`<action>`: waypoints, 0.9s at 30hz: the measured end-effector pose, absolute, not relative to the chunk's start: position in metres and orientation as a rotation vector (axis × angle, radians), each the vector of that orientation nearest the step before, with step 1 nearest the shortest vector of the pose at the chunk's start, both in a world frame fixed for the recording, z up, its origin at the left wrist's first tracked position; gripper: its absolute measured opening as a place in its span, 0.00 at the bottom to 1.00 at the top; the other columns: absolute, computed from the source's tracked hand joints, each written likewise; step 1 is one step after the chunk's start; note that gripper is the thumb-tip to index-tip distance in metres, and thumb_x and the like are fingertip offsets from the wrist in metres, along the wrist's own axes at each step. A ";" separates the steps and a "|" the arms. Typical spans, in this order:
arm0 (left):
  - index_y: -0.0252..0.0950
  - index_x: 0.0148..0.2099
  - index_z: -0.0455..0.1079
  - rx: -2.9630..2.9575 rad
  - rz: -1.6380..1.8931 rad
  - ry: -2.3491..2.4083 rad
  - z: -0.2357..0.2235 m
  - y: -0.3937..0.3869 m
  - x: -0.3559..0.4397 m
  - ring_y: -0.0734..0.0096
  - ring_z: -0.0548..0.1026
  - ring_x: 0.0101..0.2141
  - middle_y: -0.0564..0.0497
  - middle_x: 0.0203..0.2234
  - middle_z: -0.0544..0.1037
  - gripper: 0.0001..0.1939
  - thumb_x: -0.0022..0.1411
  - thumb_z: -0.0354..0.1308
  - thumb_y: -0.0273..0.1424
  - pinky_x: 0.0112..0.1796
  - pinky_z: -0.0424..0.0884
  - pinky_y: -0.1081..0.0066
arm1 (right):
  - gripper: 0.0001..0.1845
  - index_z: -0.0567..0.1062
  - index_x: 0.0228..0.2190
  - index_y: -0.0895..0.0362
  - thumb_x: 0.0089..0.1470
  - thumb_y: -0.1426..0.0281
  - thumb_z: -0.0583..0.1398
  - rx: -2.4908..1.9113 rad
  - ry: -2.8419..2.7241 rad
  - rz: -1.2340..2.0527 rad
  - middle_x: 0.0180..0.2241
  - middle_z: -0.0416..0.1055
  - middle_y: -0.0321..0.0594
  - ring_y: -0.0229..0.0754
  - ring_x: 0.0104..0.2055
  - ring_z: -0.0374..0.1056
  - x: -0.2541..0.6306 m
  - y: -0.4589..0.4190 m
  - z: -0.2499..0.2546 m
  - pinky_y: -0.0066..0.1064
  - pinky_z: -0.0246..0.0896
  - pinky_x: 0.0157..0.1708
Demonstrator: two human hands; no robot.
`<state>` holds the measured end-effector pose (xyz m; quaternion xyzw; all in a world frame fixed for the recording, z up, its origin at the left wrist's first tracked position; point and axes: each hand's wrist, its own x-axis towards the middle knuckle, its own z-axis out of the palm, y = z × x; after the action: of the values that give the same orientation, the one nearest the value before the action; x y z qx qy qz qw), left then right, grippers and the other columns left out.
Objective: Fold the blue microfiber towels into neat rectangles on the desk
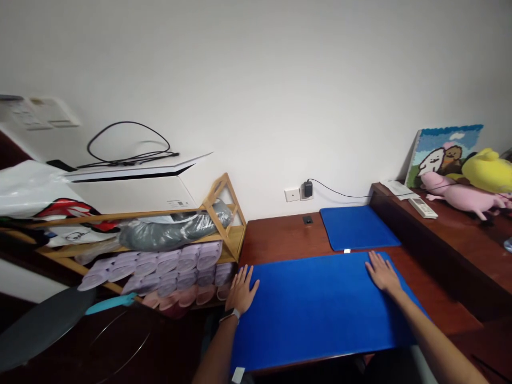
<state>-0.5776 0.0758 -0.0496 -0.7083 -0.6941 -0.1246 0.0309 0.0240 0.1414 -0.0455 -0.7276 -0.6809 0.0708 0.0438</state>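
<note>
A large blue mat [312, 304] lies flat on the reddish-brown desk [276, 240], its near edge at the desk's front. My left hand [242, 290] rests on the mat's left edge, palm down with fingers spread, a watch on the wrist. My right hand [383, 273] lies flat near the mat's far right corner, fingers stretched out. Neither hand holds anything. Behind the large mat, a smaller blue mat [360, 226] lies by the wall, with a small white tag at its near edge.
To the left stands a wooden rack [230, 213] with several lilac and pink slippers [188, 261] and a white box [132, 192] on top. A plugged-in adapter [308, 188] trails a cable. On the right, a raised ledge carries a remote [423, 208] and a pink plush toy [460, 196].
</note>
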 end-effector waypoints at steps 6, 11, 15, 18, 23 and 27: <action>0.35 0.75 0.56 -2.179 -0.344 -2.122 -0.048 0.078 -0.580 0.51 0.57 0.71 0.40 0.72 0.59 0.35 0.74 0.44 0.49 0.68 0.55 0.49 | 0.42 0.47 0.73 0.63 0.67 0.53 0.36 -2.319 -2.012 0.172 0.75 0.44 0.45 0.47 0.77 0.37 0.077 0.146 -0.058 0.47 0.34 0.74; 0.35 0.75 0.55 -2.169 -0.323 -2.127 -0.048 0.078 -0.579 0.52 0.57 0.71 0.40 0.73 0.58 0.36 0.74 0.43 0.50 0.68 0.55 0.49 | 0.42 0.47 0.73 0.63 0.67 0.53 0.35 -2.318 -2.012 0.170 0.75 0.45 0.45 0.48 0.77 0.37 0.070 0.146 -0.058 0.47 0.35 0.74; 0.37 0.75 0.54 -2.178 -0.346 -2.140 -0.049 0.076 -0.576 0.54 0.55 0.72 0.41 0.73 0.57 0.35 0.74 0.43 0.49 0.69 0.54 0.50 | 0.41 0.49 0.73 0.65 0.67 0.56 0.37 -2.387 -2.042 0.202 0.75 0.44 0.47 0.50 0.77 0.38 0.073 0.149 -0.050 0.48 0.37 0.73; 0.38 0.75 0.54 -2.157 -0.384 -2.152 -0.049 0.074 -0.573 0.55 0.54 0.72 0.42 0.73 0.57 0.34 0.74 0.44 0.48 0.69 0.53 0.50 | 0.39 0.55 0.71 0.66 0.66 0.61 0.42 -2.453 -2.055 0.187 0.74 0.50 0.52 0.53 0.76 0.44 0.063 0.154 -0.035 0.52 0.41 0.72; 0.37 0.75 0.54 -2.156 -0.405 -2.155 -0.046 0.069 -0.567 0.55 0.54 0.72 0.42 0.73 0.57 0.34 0.74 0.46 0.47 0.69 0.53 0.52 | 0.32 0.67 0.65 0.66 0.64 0.68 0.47 -2.107 -2.195 -0.071 0.69 0.61 0.58 0.56 0.72 0.56 -0.044 0.149 -0.005 0.51 0.49 0.69; 0.36 0.75 0.55 -2.151 -0.409 -2.163 -0.043 0.067 -0.565 0.54 0.54 0.72 0.41 0.74 0.56 0.34 0.74 0.46 0.47 0.69 0.53 0.52 | 0.33 0.64 0.68 0.61 0.66 0.65 0.47 -1.642 -2.420 0.156 0.70 0.59 0.49 0.52 0.73 0.53 -0.198 0.122 0.008 0.47 0.44 0.72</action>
<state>-0.5654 0.0672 -0.0433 -0.6986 -0.7024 -0.1327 0.0318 -0.1981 0.1222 0.0076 -0.5576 -0.8216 0.0531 0.1060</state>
